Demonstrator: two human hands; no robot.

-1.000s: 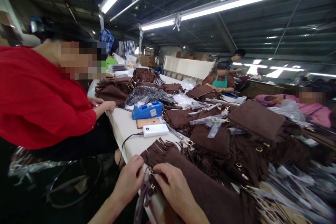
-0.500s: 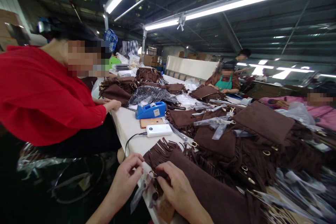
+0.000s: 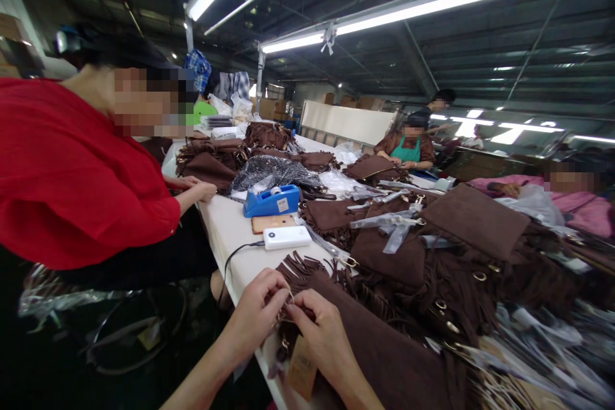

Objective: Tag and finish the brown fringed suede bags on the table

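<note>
A brown suede fringed bag [image 3: 384, 352] lies at the near edge of the white table [image 3: 230, 230]. My left hand [image 3: 254, 317] and my right hand [image 3: 321, 339] meet at its near corner, fingertips pinched together on a small metal ring of the bag [image 3: 284, 315]. A brown paper tag [image 3: 302, 368] hangs just below my right hand. A bit of clear plastic dangles beneath the corner.
A person in a red top [image 3: 72, 173] sits close on the left, hands on the table. A white power bank [image 3: 287, 237], a phone [image 3: 271, 223] and a blue tape dispenser [image 3: 270, 200] lie ahead. Piles of brown fringed bags [image 3: 432, 250] cover the right. Other workers sit farther back.
My hands have come closer together and lifted slightly at the bag's corner. The clear plastic that hung between them has dropped lower, and the paper tag now shows.
</note>
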